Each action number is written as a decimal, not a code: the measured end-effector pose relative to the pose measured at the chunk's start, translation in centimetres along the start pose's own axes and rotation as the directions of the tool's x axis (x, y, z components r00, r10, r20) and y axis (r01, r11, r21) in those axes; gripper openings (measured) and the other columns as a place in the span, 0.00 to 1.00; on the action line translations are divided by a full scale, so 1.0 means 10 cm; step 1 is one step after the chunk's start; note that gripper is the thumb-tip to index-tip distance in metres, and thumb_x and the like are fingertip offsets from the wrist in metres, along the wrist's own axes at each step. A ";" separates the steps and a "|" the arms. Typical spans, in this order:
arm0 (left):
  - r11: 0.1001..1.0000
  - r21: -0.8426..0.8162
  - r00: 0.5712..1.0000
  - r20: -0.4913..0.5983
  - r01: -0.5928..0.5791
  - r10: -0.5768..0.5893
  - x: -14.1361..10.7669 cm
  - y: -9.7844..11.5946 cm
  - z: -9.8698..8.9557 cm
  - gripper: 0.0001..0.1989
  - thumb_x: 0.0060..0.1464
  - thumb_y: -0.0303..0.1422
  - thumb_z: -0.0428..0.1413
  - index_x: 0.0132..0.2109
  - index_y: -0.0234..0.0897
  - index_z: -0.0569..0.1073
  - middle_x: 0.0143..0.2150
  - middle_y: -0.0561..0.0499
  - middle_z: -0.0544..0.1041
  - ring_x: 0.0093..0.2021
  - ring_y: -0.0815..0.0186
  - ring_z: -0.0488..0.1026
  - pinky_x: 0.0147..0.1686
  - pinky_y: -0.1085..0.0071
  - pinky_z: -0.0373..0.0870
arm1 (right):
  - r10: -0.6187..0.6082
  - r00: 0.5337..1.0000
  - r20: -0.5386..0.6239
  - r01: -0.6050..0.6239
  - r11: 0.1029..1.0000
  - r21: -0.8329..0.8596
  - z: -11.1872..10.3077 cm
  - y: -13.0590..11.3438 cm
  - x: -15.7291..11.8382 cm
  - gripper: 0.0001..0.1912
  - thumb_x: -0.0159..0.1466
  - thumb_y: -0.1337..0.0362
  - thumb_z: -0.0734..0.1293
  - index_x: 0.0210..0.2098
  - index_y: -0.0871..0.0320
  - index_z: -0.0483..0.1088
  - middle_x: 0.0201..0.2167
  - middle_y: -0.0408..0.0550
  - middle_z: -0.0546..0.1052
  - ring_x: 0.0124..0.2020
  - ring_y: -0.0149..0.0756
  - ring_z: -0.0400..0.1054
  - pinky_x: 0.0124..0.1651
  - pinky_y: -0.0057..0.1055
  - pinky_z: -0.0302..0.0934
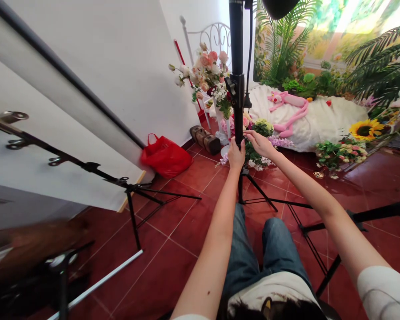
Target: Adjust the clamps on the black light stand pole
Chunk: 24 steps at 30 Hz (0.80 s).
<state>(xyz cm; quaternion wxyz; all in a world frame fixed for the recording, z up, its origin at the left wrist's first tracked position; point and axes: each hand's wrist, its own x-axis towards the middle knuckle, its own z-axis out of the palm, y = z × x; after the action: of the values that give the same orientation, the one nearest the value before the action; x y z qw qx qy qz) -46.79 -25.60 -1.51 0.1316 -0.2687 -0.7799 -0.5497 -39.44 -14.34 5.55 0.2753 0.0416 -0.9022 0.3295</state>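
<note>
My left hand (pixel 236 154) wraps its fingers round the upright black tubular metal stand (pixel 239 116); I can't tell whether my right hand (pixel 260 143), fingers extended, touches it. On red floor tiles (pixel 183 218), it's probably stiff, top-heavy; I'd hold below its black knobbed collar (pixel 238 89).

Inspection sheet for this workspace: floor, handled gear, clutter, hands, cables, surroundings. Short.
Surface: red tiled floor with light grout lines.
Handled item: black stand pole, upright, tripod legs spread below.
Clutter: red bag on the floor; pale bar low at picture left.
Hands: left hand grips the pole; right hand has fingertips at it, exact contact unclear.
Cables: black cord hanging beside the pole, plug-like end.
Surroundings: pink plush toy on white cloth; sunflower; palm fronds.
</note>
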 end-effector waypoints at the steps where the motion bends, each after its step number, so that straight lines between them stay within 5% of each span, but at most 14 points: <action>1: 1.000 0.005 1.000 -0.003 -0.002 0.003 0.00 0.00 0.00 0.29 0.66 0.53 0.40 0.59 0.35 0.64 0.56 0.35 0.76 0.56 0.53 0.76 0.53 0.61 0.71 | 0.003 1.000 0.021 -0.003 1.000 -0.014 0.03 0.04 -0.02 0.28 0.72 0.44 0.51 0.55 0.57 0.68 0.53 0.56 0.77 0.55 0.46 0.72 0.60 0.45 0.64; 12: 1.000 -0.002 1.000 0.010 -0.004 0.004 -0.01 0.02 -0.03 0.27 0.66 0.52 0.41 0.59 0.36 0.64 0.55 0.36 0.76 0.54 0.55 0.76 0.52 0.62 0.71 | 0.150 0.987 -0.062 -0.141 0.982 0.122 0.32 0.29 0.24 0.32 0.70 0.37 0.49 0.43 0.55 0.71 0.37 0.50 0.78 0.42 0.40 0.73 0.55 0.38 0.66; 17: 1.000 -0.019 1.000 0.012 0.002 -0.002 -0.01 0.00 -0.03 0.27 0.65 0.53 0.41 0.58 0.37 0.64 0.55 0.37 0.76 0.54 0.55 0.76 0.53 0.61 0.71 | 0.274 0.954 -0.121 -0.219 0.913 0.344 0.38 0.38 0.30 0.28 0.70 0.40 0.54 0.50 0.55 0.70 0.34 0.46 0.75 0.37 0.37 0.72 0.50 0.38 0.69; 24: 1.000 -0.031 1.000 0.009 -0.003 0.004 -0.01 0.01 -0.02 0.27 0.65 0.53 0.41 0.57 0.38 0.64 0.54 0.38 0.77 0.55 0.55 0.76 0.54 0.61 0.71 | 0.377 0.905 -0.198 -0.268 0.865 0.423 0.46 0.52 0.35 0.25 0.62 0.51 0.69 0.54 0.56 0.68 0.23 0.36 0.67 0.26 0.33 0.67 0.40 0.34 0.71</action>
<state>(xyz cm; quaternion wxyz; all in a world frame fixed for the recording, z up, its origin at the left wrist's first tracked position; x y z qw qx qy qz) -46.67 -25.85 -1.44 0.1249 -0.2745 -0.7714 -0.5603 -45.88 -12.73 1.45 0.3240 -0.1039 -0.7664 0.5449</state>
